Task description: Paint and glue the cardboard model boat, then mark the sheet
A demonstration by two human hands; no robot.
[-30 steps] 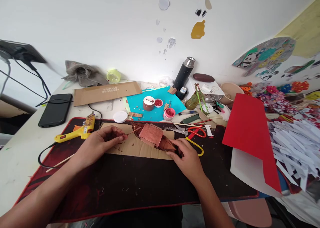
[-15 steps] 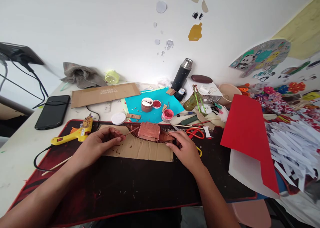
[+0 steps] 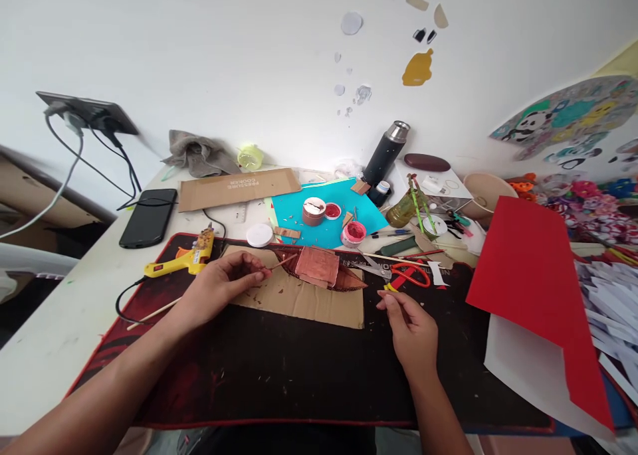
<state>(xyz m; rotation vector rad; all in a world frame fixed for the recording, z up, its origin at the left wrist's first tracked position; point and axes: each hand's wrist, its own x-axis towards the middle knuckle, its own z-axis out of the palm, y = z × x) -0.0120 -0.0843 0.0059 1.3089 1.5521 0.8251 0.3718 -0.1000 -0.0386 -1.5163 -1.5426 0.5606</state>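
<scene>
A small reddish-brown model boat, with a boxy cabin and a pointed end at the right, rests on a flat piece of brown cardboard. Between the thumb and fingers of my left hand is a thin brown stick, its far end reaching over the boat's left part. My right hand is off the boat, to the right of the cardboard. Its fingertips are pinched together, and whether they hold anything is hidden. Red-handled scissors lie just beyond it, with a bit of yellow handle near the fingertips.
A yellow glue gun lies left of the cardboard. Behind the boat, paint pots and a white lid stand around a blue sheet. A black flask leans further back. Red folded paper rises at the right.
My right hand has let go of the boat's right end and drawn back to the right and down. My left hand still holds the stick. The view has shifted left.
</scene>
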